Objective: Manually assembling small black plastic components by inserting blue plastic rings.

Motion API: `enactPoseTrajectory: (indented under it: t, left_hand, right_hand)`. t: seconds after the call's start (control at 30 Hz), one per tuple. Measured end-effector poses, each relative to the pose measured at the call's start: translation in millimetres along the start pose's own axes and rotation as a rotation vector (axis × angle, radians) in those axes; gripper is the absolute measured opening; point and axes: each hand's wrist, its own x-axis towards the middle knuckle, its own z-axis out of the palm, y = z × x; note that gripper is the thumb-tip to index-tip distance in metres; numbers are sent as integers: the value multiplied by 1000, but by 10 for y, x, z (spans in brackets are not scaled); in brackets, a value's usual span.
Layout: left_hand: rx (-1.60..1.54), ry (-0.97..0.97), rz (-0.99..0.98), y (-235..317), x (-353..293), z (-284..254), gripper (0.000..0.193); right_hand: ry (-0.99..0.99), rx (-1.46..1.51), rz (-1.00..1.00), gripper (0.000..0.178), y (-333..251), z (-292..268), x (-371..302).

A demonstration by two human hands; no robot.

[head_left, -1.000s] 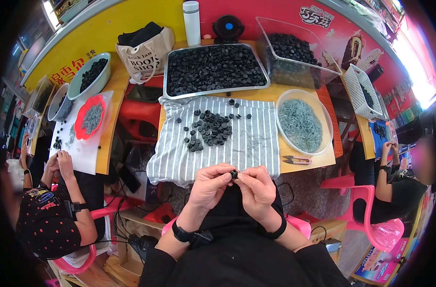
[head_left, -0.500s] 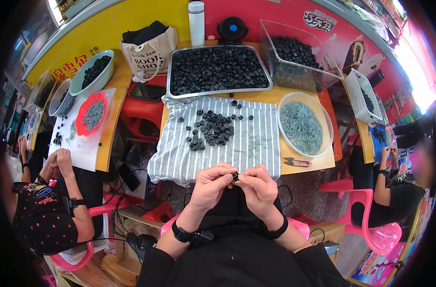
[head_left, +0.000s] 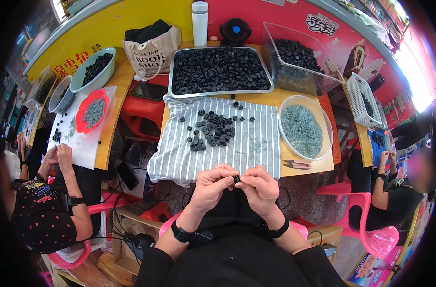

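Note:
In front of my body, just off the table's near edge, my left hand (head_left: pixel 214 184) and my right hand (head_left: pixel 260 187) meet with thumbs and fingertips pinched together. Between them is a small black round cap (head_left: pixel 236 178), gripped from both sides; fingertips cover most of it. Beyond my hands, a grey-and-white striped cloth (head_left: pixel 175 158) lies over the table. Similar black caps (head_left: pixel 217 128) sit on it in a loose heap, with several strays around. Thin clear pieces (head_left: pixel 259 146) are scattered on the cloth's right part.
A metal tray (head_left: pixel 223 92) full of black caps stands behind the cloth. Right of it are a clear bin (head_left: pixel 299 71) of caps, a round tub (head_left: pixel 301 129) of clear pieces and thread snips (head_left: pixel 297 164). People work at tables on the left (head_left: pixel 50 210) and right (head_left: pixel 395 191).
My hands keep nearly the same place and pinch, with the black cap still between them. The whole view has shifted slightly.

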Motion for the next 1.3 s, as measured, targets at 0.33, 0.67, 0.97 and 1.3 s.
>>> enactPoseTrajectory:
  t: [0.33,0.67,0.97,1.3]
  left_hand:
    - [2,-20,3,43,20,32,16]
    - [-11,22,-14,-2,-20,29,14]
    - [-93,76,-44,-57,-68,8,15]
    - [-73,79,-58,-74,-45,49,13]
  right_hand:
    - [-20,-17,42,23,37,6,-32]
    - [-148,-32,-23,23,115,-25,-16]
    - [-201,4,-42,19,166,13,6]
    - [-194,-43,-11,20,174,-48,-44]
